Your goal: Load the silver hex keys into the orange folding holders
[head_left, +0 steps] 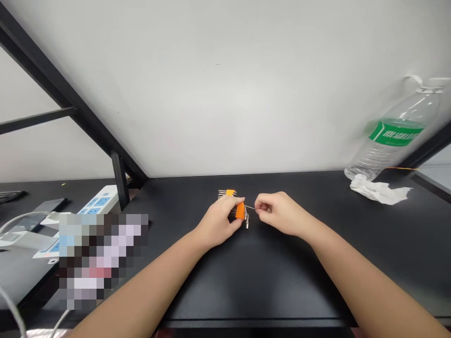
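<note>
Hidden parts: the middle of the orange holder (240,211) was covered by the left hand (220,219); one end of the thin key (250,207) was lost in the right hand's (280,211) fingertips.
Pixelated patch (105,263): the power strip (102,202) was partly masked.
Holder: seen near mid-table (282,291), tilted; silvery bent keys (247,220) were fanned out at both ends.
Left grip: the holder was clasped between thumb and fingers.
Right grip: the thin key was pinched, fingers curled.
Right side: a clear bottle (398,129), green-labelled, was noted beside crumpled tissue (380,190).
</note>
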Demonstrator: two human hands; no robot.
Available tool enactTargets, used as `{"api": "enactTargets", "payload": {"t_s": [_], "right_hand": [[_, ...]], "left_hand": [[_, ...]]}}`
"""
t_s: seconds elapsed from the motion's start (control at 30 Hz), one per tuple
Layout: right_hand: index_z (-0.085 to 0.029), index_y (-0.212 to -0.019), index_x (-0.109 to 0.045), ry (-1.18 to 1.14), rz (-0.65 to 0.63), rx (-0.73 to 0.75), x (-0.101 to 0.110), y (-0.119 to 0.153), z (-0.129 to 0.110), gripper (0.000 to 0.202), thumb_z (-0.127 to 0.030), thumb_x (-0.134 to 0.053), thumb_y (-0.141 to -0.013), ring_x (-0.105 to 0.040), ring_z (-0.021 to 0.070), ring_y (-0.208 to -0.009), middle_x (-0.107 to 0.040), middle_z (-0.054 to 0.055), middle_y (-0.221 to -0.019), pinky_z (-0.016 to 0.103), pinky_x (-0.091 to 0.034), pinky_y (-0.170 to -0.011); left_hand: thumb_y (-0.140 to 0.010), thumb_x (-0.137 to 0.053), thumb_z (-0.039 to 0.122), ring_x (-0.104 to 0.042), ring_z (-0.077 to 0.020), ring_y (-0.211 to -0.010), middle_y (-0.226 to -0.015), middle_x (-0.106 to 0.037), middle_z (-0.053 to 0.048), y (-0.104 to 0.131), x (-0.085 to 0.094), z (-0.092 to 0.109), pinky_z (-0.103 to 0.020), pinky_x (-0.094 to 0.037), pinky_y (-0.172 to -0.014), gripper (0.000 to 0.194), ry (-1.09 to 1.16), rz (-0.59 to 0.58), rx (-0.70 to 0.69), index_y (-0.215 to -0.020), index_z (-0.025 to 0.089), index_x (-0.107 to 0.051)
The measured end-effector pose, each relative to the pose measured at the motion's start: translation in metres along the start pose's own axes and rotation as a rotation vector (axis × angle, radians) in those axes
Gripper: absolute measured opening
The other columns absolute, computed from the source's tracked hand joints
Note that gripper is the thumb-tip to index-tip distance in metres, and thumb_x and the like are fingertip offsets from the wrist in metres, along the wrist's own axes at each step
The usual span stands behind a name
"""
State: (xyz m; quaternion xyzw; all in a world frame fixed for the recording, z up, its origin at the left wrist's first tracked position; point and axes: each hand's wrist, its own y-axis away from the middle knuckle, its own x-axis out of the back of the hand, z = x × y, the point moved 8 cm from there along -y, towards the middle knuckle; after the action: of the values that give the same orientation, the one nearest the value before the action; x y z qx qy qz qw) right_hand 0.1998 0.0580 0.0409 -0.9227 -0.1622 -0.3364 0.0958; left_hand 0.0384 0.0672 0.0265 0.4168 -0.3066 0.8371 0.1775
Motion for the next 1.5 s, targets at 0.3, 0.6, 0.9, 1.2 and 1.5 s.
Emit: {"api": "enactTargets", "payload": {"t_s": [0.3,0.6,0.9,1.2,1.5], "right_hand": [[-0.017,-0.078,-0.065,-0.466,-0.079,-0.25,-0.015,-0.001,0.019,0.017,-0.032,-0.065,-0.085,-0.057,0.0115,-0.049,-0.062,0.001,-0.06,0.023,-0.047,-0.047],[-0.024,-0.085,-0.043,-0.372,0.02,-0.173,-0.036,-0.008,0.012,0.02,-0.031,-0.061,-0.088,-0.056,0.012,-0.048,-0.06,-0.006,-0.061,0.021,-0.041,-0.044],[-0.023,-0.084,-0.049,0.242,0.061,0.048,-0.01,0.0,-0.013,0.013,-0.029,-0.051,-0.096,-0.055,0.0141,-0.065,-0.064,0.0,-0.076,0.027,-0.035,-0.06],[-0.02,-0.085,-0.062,0.652,-0.142,-0.193,0.006,-0.003,0.047,0.005,-0.018,-0.057,-0.085,-0.06,0.0177,-0.074,-0.065,0.007,-0.096,0.028,-0.036,-0.058],[-0.021,-0.073,-0.056,0.575,-0.109,-0.154,-0.007,-0.003,0.028,0.009,-0.012,-0.058,-0.075,-0.055,0.0152,-0.061,-0.066,0.004,-0.082,0.027,-0.032,-0.052]], "left_hand": [[-0.083,-0.066,0.019,-0.068,-0.022,-0.1,-0.11,-0.07,-0.006,0.002,-0.002,0.015,-0.036,-0.056,-0.09,0.042,-0.008,-0.079,-0.059,-0.125,0.023,-0.059],[-0.082,-0.063,0.015,-0.066,-0.0201,-0.091,-0.098,-0.069,-0.003,0.0,-0.01,0.02,-0.033,-0.053,-0.083,0.03,0.001,-0.134,-0.046,-0.11,0.024,-0.061],[-0.082,-0.064,0.015,-0.068,-0.023,-0.096,-0.106,-0.072,-0.005,-0.003,-0.01,0.011,-0.038,-0.054,-0.087,0.034,-0.053,-0.143,-0.013,-0.115,0.023,-0.062],[-0.081,-0.066,0.018,-0.069,-0.024,-0.107,-0.121,-0.07,-0.005,-0.001,-0.007,-0.002,-0.038,-0.056,-0.094,0.051,-0.005,-0.072,0.073,-0.13,0.026,-0.055],[-0.082,-0.065,0.019,-0.07,-0.0226,-0.099,-0.114,-0.071,-0.004,-0.002,-0.006,-0.001,-0.037,-0.057,-0.089,0.041,-0.01,-0.088,0.085,-0.121,0.026,-0.055]]}}
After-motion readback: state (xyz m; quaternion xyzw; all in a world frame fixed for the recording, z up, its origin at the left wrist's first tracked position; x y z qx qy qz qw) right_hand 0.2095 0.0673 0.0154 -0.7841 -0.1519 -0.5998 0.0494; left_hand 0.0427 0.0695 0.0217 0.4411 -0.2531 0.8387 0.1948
